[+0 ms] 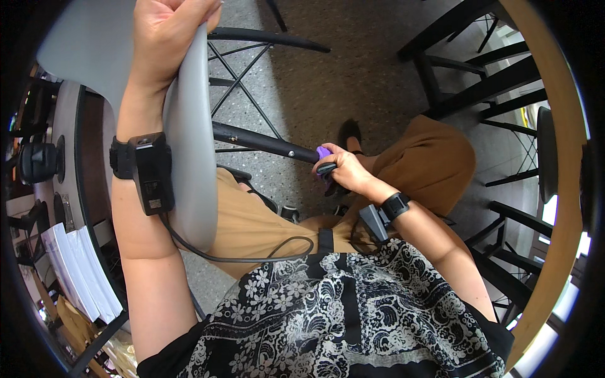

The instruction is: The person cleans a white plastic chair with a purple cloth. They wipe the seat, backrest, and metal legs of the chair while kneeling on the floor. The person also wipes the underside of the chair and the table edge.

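Note:
A chair with a grey moulded seat (192, 145) is tipped over in front of me, its dark legs pointing right. At the top edge of the picture my left hand (167, 25) is closed, fingers curled over the seat's rim; part of the hand is cut off. A black leg (265, 140) of the chair reaches toward the middle. At its far end my right hand (345, 169) is closed around a small purple thing (323, 152), soft-looking, pressed against the leg's tip. Something black and rounded also shows by those fingers; its kind is unclear.
A wooden table edge (570, 189) curves along the right, with dark chair or table legs (498, 82) beneath it. On the left, a stack of papers (82, 271) lies on a shelf or desk. A black cable (252, 259) hangs from the device on my left forearm.

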### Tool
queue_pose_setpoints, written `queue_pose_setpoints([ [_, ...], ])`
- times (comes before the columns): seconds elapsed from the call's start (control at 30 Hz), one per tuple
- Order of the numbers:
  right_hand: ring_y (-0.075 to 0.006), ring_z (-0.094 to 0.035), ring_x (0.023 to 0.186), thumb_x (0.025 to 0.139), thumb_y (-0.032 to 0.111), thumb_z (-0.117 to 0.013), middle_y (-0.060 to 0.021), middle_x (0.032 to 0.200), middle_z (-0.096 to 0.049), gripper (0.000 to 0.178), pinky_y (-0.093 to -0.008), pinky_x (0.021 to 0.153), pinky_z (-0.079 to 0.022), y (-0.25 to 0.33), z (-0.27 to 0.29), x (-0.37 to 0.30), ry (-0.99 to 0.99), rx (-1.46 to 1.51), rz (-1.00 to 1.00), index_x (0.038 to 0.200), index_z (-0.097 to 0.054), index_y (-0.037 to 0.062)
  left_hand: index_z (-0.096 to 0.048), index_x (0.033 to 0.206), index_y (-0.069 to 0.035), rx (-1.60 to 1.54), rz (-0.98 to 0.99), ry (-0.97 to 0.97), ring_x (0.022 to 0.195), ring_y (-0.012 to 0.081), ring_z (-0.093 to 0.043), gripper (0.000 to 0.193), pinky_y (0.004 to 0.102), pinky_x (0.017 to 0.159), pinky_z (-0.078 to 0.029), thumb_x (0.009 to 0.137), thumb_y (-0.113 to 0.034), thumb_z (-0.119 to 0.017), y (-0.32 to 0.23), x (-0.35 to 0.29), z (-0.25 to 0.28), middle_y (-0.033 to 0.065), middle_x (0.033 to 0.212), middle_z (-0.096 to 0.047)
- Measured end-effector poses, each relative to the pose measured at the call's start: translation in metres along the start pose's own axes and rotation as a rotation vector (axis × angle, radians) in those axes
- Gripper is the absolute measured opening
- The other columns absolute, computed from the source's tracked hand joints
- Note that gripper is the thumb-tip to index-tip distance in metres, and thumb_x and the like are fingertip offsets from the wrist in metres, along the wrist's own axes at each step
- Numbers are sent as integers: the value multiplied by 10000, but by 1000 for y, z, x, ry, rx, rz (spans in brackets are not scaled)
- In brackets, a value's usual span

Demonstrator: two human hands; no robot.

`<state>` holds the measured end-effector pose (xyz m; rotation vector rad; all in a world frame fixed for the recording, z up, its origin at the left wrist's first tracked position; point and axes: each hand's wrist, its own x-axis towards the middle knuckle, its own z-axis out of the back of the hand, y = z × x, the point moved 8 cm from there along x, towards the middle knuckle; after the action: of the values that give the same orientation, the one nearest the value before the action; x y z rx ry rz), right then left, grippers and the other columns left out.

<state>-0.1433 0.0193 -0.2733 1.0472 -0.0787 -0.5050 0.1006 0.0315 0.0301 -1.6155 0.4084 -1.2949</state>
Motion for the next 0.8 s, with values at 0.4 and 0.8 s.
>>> queue_pose_setpoints([
  [0.4, -329, -287, 1374, 671, 31, -621, -169, 1430, -369, 783, -444, 1064, -299, 165, -11, 38, -215, -160, 476, 1404, -348, 64, -539, 880, -9, 16, 75, 47, 427, 27, -371, 37, 185, 403, -297, 895, -15, -506, -8, 1, -4, -33, 557, -448],
  [0.8, -116, -645, 755, 861, 128, -643, -37, 956, -657, 255, -244, 667, -544, 48, 33, 17, -19, 1165, -464, 1087, -601, 17, -558, 891, -9, 29, 50, 14, 453, 24, -416, 34, 170, 411, -323, 895, -35, -535, -4, -4, 5, -20, 599, -500],
])
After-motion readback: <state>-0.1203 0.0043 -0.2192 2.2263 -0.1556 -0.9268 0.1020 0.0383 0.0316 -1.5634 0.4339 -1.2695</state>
